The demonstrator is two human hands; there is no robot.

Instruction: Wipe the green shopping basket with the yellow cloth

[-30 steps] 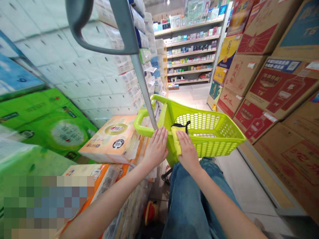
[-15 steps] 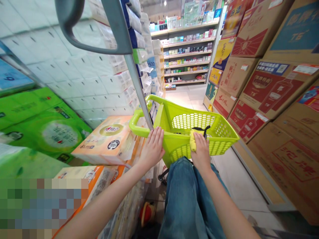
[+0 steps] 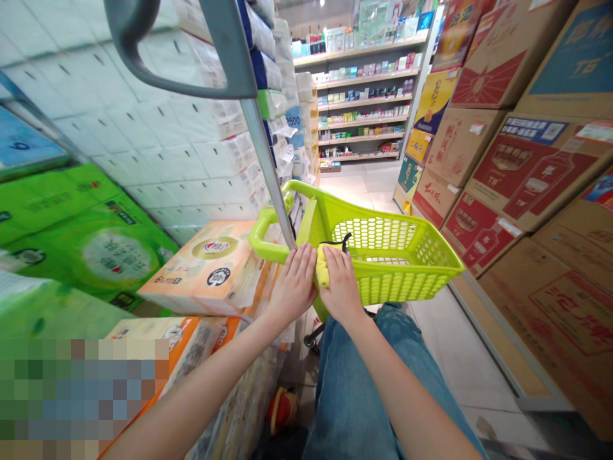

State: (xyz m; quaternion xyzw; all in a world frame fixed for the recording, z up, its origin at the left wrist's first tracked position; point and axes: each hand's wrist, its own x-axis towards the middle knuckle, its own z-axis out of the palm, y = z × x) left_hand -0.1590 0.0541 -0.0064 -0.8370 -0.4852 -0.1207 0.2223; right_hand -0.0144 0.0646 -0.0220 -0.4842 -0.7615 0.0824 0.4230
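A lime green shopping basket [image 3: 416, 255] on wheels stands in the aisle in front of my knee, with its grey pull handle [image 3: 225, 70] rising up past my head. My left hand [image 3: 294, 284] lies flat, fingers together, on the basket's near rim by the handle's foot. My right hand [image 3: 340, 287] presses a folded yellow cloth [image 3: 323, 268] with a black edge against the same rim, right beside my left hand. The basket looks to hold nothing else.
Stacked packs of tissue [image 3: 211, 268] and white paper rolls [image 3: 158, 147] line the left. Brown and red cartons [image 3: 527, 166] are piled along the right. The tiled aisle [image 3: 364, 182] runs ahead to shelves [image 3: 359, 102] of small goods.
My right hand with the yellow cloth slid right along the near rim, then back left to sit beside my left hand. My left hand stayed on the rim.
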